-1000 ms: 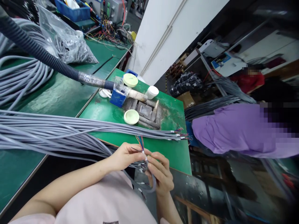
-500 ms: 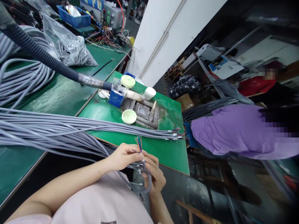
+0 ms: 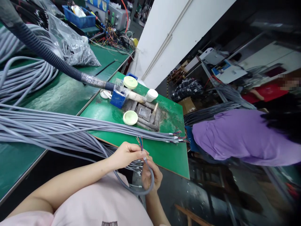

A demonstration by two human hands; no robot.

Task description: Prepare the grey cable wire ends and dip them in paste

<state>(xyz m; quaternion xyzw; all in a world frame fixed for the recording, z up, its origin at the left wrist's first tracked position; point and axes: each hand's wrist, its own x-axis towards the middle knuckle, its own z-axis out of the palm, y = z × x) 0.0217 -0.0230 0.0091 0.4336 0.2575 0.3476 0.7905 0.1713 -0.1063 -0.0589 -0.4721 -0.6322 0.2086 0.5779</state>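
Note:
My left hand [image 3: 125, 156] pinches a grey sheathed cable [image 3: 150, 183] just below its stripped end. Thin coloured wires [image 3: 140, 142] fan upward from that end. My right hand [image 3: 150, 177] sits just below, curled around the cable where it bends into a loop. Behind both hands, a row of cable ends with small metal terminals [image 3: 138, 166] hangs off the bundle. The pink shirt [image 3: 101, 201] on my body fills the bottom of the view.
A long bundle of grey cables [image 3: 70, 131] crosses a green workbench [image 3: 166, 160], ending in coloured wires at the right. Beyond it are a blue block, white jars, a ribbed dark hose and a metal fixture. A co-worker in a purple shirt [image 3: 235, 138] stands at the right.
My right hand has slid lower along the cable and its palm shows more. The cable loop has swung forward. The whole view has shifted slightly as my head moved.

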